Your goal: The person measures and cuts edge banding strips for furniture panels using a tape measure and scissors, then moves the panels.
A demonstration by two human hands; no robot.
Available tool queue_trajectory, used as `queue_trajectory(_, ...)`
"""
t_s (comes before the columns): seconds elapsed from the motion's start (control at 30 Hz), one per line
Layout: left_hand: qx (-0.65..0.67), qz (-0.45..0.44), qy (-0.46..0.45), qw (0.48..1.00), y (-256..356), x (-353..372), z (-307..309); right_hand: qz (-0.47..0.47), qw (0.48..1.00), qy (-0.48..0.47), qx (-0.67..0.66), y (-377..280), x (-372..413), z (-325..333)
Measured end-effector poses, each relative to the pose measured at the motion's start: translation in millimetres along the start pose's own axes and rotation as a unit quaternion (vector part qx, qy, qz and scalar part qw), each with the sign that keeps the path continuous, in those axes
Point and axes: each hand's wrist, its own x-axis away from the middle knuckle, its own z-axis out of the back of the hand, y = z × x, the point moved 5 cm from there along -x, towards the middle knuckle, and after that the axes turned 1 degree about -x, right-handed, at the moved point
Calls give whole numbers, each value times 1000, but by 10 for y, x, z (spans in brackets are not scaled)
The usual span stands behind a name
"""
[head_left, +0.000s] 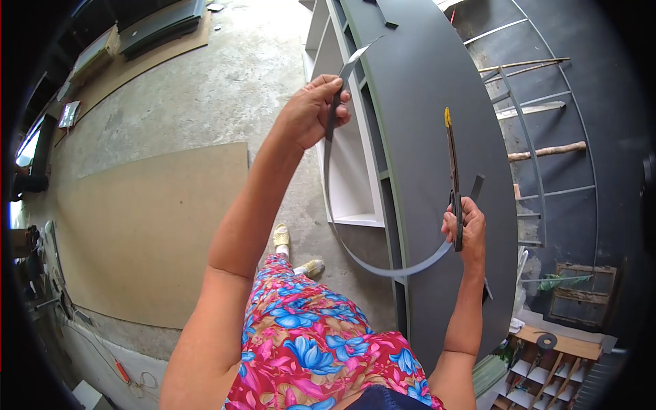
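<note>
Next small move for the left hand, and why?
I'd probably lower the strip toward the grey cabinet: the left hand pinches the strip near one end, beside the cabinet's long edge in view, and slack loops to the right hand, which also holds the scissors.

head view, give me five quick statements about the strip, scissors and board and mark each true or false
1. The left hand holds a dark strip. True.
2. The strip is stretched straight. False: it hangs in a curve between the hands.
3. The right hand holds scissors. True.
4. The scissors point toward the person's body. False: their yellow tip points away.
5. A brown board lies on the floor. True.
</note>
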Motion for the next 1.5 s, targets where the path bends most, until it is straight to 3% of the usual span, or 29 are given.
queue_trajectory(0.3,-269,-39,-81,959,1087,455,-358,30,969,-186,-161,-146,110,-756)
queue_trajectory(0.43,-368,-57,-87,924,1031,569,-404,33,949,-267,-164,-184,187,-1108)
queue_trajectory(0.57,-391,-43,-84,916,747,500,-344,56,952,-276,-120,-193,204,-1236)
queue_trajectory(0.7,-411,-16,-102,906,395,350,-358,33,953,-245,-172,-59,229,-1159)
queue_trajectory(0.8,-404,12,-134,905,82,108,-398,52,968,-160,-186,39,222,-1056)
queue_trajectory(1.23,-454,167,-268,833,-1339,-596,-1039,19,981,56,-187,738,210,-298)
queue_trajectory(1.5,-490,220,-308,785,-2034,-814,-1245,-31,972,134,-191,1133,294,58)
